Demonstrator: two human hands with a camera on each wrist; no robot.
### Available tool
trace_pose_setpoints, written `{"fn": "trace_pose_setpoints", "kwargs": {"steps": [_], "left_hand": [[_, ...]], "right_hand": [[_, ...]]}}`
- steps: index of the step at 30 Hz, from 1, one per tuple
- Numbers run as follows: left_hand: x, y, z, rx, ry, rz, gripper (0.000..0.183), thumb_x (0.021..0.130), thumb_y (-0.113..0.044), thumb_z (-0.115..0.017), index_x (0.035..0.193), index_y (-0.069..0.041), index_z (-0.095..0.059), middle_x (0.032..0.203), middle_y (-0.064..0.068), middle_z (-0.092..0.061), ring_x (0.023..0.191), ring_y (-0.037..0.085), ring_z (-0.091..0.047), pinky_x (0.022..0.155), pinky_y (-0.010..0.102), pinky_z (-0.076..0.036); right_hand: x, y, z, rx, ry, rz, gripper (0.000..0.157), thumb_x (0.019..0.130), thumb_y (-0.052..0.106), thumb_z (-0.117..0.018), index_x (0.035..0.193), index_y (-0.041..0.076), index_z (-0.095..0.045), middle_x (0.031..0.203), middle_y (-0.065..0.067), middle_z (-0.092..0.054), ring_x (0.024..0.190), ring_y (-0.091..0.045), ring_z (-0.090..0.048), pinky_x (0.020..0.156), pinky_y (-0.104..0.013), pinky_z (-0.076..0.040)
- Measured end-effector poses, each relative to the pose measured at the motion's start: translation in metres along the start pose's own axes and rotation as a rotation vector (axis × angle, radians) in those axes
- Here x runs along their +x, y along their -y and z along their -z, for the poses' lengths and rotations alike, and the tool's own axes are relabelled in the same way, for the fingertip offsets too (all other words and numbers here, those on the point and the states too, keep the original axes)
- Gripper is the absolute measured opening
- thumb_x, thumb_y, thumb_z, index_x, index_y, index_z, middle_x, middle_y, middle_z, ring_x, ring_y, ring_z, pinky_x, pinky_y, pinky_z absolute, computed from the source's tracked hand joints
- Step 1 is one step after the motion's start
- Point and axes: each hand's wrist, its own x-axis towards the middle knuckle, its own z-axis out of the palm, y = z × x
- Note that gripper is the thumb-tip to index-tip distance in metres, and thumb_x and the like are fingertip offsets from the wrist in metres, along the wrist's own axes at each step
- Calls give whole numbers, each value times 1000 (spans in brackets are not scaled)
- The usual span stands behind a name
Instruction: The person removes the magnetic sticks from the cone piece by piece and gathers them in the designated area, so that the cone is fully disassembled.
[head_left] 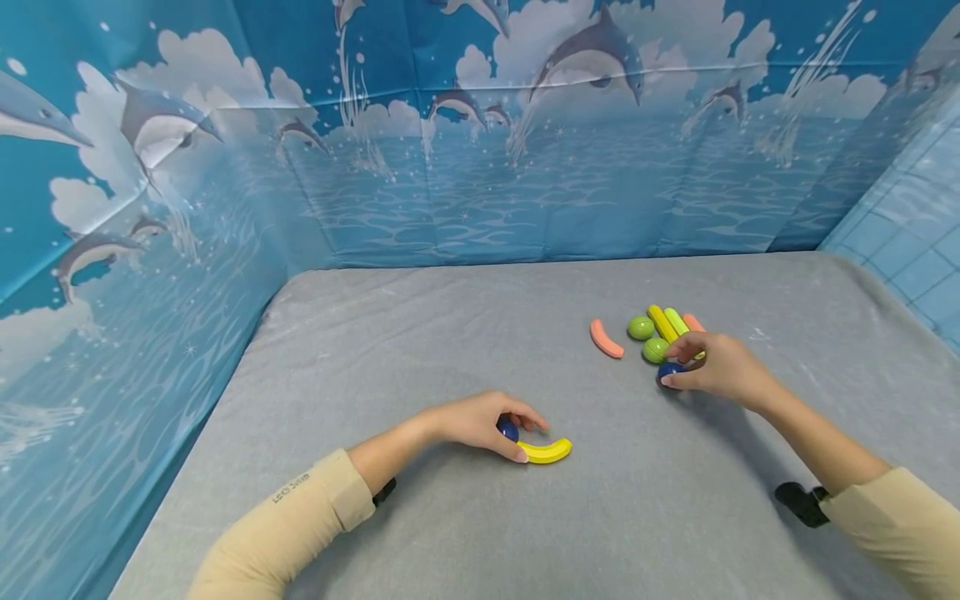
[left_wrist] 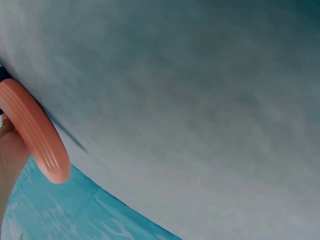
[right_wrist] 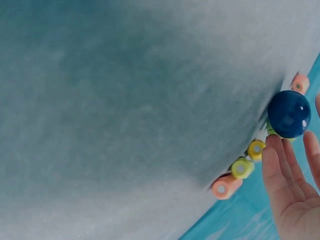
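My left hand (head_left: 480, 421) arches over a blue ball (head_left: 507, 427), its thumb at the end of a yellow curved piece like a toy banana (head_left: 546, 452). Contact with that ball is hidden. In the left wrist view an orange curved piece (left_wrist: 37, 132) is close beside the hand; the head view does not show it there. My right hand (head_left: 723, 367) holds another blue ball (head_left: 670, 371) between thumb and fingers, low over the cloth. Beside this ball are two green balls (head_left: 656, 350), a yellow stick-like piece (head_left: 662, 323), a lime one (head_left: 677, 321) and an orange one (head_left: 693, 322).
A separate orange curved piece (head_left: 606, 339) lies left of the green balls. Grey cloth (head_left: 420, 333) covers the table. Behind and to the left hangs a blue dolphin-print curtain (head_left: 480, 200); pale blue tile-patterned cloth (head_left: 907, 233) stands at the right edge.
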Motion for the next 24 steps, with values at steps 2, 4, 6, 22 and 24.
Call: {"fn": "trace_pose_setpoints", "kwargs": {"steps": [2,4,6,22,24], "left_hand": [[-2,0,2,1,0,-5,45,82,-17,-73,125,-12,-60,120,-2,-60,106,7,-52,91,21,-39],[-4,0,5,8,-1,-8,47,82,-17,-74,126,-12,-59,120,0,-59,105,8,-51,90,21,-40],[-7,0,8,17,-4,-12,49,81,-18,-74,127,-11,-58,120,1,-59,103,7,-51,90,23,-41],[-31,10,24,135,-59,-29,53,76,-15,-79,124,-7,-60,111,-1,-62,101,16,-55,88,26,-44],[-32,12,23,149,-57,-11,54,74,-17,-80,124,-9,-61,110,-3,-61,100,14,-55,87,25,-44]], "right_hand": [[-1,0,2,11,2,-7,41,73,23,-79,101,-2,-63,94,-15,-61,83,-28,-56,66,-35,-48],[-2,2,4,30,3,-12,40,74,23,-78,102,-2,-62,97,-16,-61,85,-29,-57,67,-36,-49],[-3,5,7,50,1,-12,41,75,24,-78,102,-2,-61,99,-17,-60,86,-29,-59,67,-36,-50],[-3,56,-5,236,168,170,41,78,25,-77,107,1,-63,101,-12,-61,85,-18,-61,70,-28,-50],[-1,63,-14,263,220,208,39,79,24,-76,108,1,-63,102,-12,-61,86,-18,-60,74,-28,-50]]}}
